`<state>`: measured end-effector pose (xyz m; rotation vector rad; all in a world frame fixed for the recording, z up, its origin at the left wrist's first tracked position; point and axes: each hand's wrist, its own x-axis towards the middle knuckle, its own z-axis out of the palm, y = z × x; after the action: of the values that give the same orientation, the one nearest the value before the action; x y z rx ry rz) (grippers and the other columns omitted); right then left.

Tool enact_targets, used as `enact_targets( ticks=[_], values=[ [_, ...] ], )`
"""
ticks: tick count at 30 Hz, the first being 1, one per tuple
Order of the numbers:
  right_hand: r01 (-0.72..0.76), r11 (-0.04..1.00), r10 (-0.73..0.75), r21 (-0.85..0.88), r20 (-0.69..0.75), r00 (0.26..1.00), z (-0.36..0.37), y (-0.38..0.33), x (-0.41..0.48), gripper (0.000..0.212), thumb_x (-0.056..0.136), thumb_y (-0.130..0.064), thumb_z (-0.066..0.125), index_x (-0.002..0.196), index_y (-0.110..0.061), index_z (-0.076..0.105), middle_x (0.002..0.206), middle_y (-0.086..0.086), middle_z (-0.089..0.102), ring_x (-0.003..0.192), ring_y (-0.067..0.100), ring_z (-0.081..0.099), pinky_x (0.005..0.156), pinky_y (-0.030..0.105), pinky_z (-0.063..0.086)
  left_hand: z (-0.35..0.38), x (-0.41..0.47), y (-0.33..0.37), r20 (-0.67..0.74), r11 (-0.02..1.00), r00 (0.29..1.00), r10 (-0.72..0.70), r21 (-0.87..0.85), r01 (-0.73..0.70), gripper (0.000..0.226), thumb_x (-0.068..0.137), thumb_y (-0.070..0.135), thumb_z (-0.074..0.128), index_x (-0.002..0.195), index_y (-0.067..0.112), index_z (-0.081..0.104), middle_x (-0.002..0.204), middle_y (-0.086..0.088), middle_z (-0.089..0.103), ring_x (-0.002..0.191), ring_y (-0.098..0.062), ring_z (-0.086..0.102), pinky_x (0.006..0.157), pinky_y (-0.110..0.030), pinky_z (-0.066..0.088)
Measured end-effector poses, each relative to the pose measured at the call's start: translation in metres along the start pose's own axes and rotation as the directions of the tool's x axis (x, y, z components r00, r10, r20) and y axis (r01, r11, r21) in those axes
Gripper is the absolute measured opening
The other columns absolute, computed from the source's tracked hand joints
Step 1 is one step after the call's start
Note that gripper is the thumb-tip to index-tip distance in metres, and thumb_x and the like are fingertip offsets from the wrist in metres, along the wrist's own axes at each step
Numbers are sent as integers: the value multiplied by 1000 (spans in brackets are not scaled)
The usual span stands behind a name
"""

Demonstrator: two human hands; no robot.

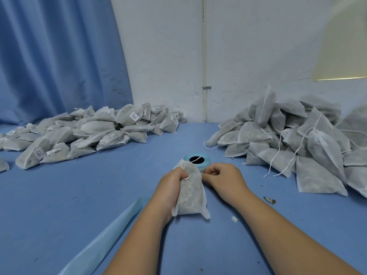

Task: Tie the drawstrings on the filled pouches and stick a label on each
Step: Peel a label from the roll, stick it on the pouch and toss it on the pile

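Observation:
A filled white pouch (191, 192) is held over the blue table (99, 195) in the middle of the view. My left hand (171, 185) grips its upper left side, with a loop of white drawstring at my thumb. My right hand (222, 179) has its fingers curled at the pouch's right edge, pinching something small that I cannot make out. A drawstring end runs up across a light blue label roll (196, 158) just behind the pouch.
A heap of labelled pouches (89, 132) lies at the back left. An unlabelled heap (294, 139) with loose strings lies at the right. A pale blue backing strip (103, 241) trails toward the front left. Small scraps (270, 200) lie at the right.

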<state>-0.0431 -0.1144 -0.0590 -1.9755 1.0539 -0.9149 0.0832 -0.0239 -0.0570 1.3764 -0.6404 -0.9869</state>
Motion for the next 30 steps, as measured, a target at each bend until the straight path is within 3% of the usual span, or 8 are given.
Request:
enact_targets(
  ticks=[4, 7, 13, 17, 22, 25, 30],
  values=[
    [-31, 997, 25, 70, 82, 996, -5, 0, 0, 14, 79, -25, 76, 67, -19, 70, 56, -7, 65, 53, 2, 55, 58, 17, 43, 0, 0, 1, -6, 1000, 1000, -23, 2, 23, 12, 82, 17, 51, 89, 10, 58, 82, -9, 57, 77, -24, 56, 68, -33, 43],
    [-57, 994, 48, 93, 100, 994, -8, 0, -1, 10, 82, -20, 73, 72, -17, 72, 66, 5, 71, 59, 9, 58, 67, 26, 48, -1, 0, 1, -19, 999, 999, -33, 5, 34, 11, 83, 16, 51, 89, 10, 58, 82, -9, 57, 77, -24, 56, 68, -33, 43],
    [-32, 997, 34, -70, 33, 999, -5, -1, 0, 12, 79, -16, 65, 67, -20, 66, 62, -10, 63, 59, 0, 54, 52, 10, 37, 0, -4, 2, -34, 999, 999, -18, 40, 20, 20, 74, 22, 55, 90, 10, 56, 83, -9, 55, 79, -23, 55, 70, -34, 41],
    [-80, 987, 79, -136, -14, 997, -15, -3, -1, 10, 77, -16, 62, 75, -7, 65, 72, -2, 64, 64, 8, 52, 54, 19, 38, 2, -10, 6, -27, 998, 999, -29, 60, 30, 41, 58, 28, 54, 94, 10, 62, 80, -7, 61, 77, -24, 59, 72, -34, 44],
    [-135, 987, 129, -85, -63, 990, -48, -4, -22, 7, 79, -16, 60, 74, -13, 64, 67, -4, 62, 62, 12, 54, 55, 26, 38, 1, -14, 7, -69, 996, 997, 42, 87, -36, 11, 84, 17, 54, 92, 13, 62, 69, 1, 66, 72, -19, 62, 64, -29, 44],
    [-92, 996, 93, 21, -68, 993, -76, -9, -46, 8, 78, -12, 63, 73, -18, 64, 64, -6, 61, 60, 15, 57, 55, 26, 41, 11, -27, 17, -76, 988, 988, 132, 97, -124, 16, 84, 17, 56, 97, 20, 64, 84, -1, 69, 79, -19, 64, 68, -31, 47],
    [35, 926, 10, 377, -117, 993, -114, -19, -98, 17, 79, -1, 66, 83, -17, 68, 64, -9, 63, 59, 9, 57, 50, 18, 43, 45, -65, 22, 65, 979, 982, 176, 94, -181, 33, 60, 31, 60, 92, 27, 68, 78, 4, 71, 74, -14, 66, 73, -34, 51]
  ],
)
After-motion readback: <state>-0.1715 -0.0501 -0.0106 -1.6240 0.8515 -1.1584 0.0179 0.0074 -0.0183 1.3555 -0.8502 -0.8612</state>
